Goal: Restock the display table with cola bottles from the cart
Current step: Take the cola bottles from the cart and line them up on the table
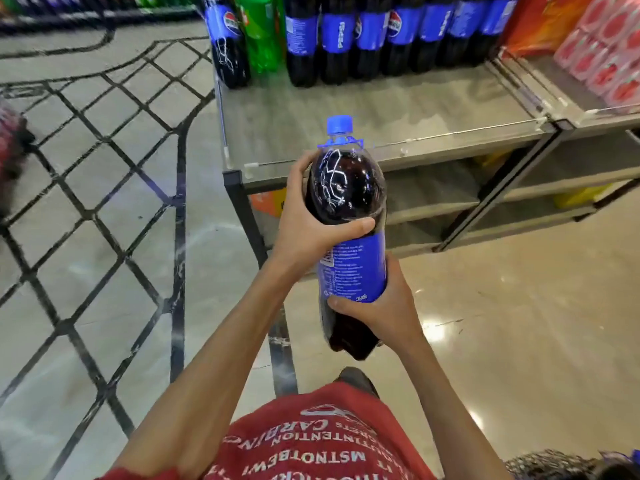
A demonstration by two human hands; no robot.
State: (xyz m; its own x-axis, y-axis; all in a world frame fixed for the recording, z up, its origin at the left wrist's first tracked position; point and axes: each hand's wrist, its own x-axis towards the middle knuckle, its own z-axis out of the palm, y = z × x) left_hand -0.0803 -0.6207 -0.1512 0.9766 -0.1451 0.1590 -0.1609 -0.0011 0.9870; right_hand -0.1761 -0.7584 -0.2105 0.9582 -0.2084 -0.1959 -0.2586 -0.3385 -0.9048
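Note:
I hold a large cola bottle (349,216) with a blue cap and blue label, nearly upright, in front of the display table (346,119). My left hand (308,220) wraps its dark upper body from the left. My right hand (384,306) grips it lower down, at the bottom of the label. The bottle hangs just short of the table's front edge, above the floor. Along the back of the tabletop stands a row of several cola bottles (374,36), and one more cola bottle (228,43) stands at the far left corner.
A green soda bottle (259,32) stands among the cola at the back left. Red and orange packs (609,53) fill the adjoining table on the right. Low rails edge the tabletop, with lower shelves (450,199) beneath. Tiled floor with black lines lies left.

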